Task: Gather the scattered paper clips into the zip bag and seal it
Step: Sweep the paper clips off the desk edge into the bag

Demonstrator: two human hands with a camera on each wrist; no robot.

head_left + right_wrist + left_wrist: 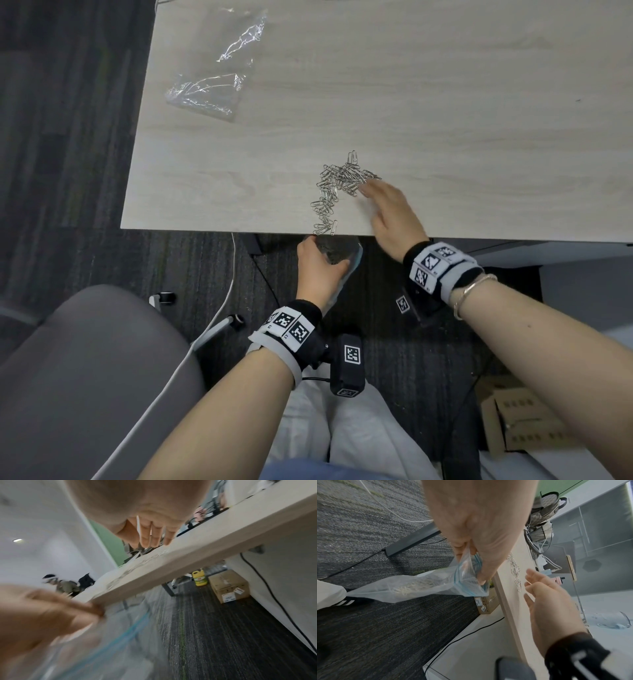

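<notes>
A pile of silver paper clips (337, 186) lies on the light wooden table (445, 120), trailing down to its front edge. My left hand (317, 265) grips the mouth of a clear zip bag (340, 251) with a blue seal strip, held just below the table edge under the clips. In the left wrist view the zip bag (412, 586) hangs down and holds several clips. My right hand (383, 205) rests flat on the table with straight fingers touching the right side of the pile. The same fingers (150, 536) show straight in the right wrist view.
A second crumpled clear plastic bag (212, 85) lies at the table's far left. A grey chair (85, 370) stands at my left and a white cable (226, 291) runs over the carpet. Cardboard boxes (228, 585) and a yellow bottle (199, 578) sit under the table.
</notes>
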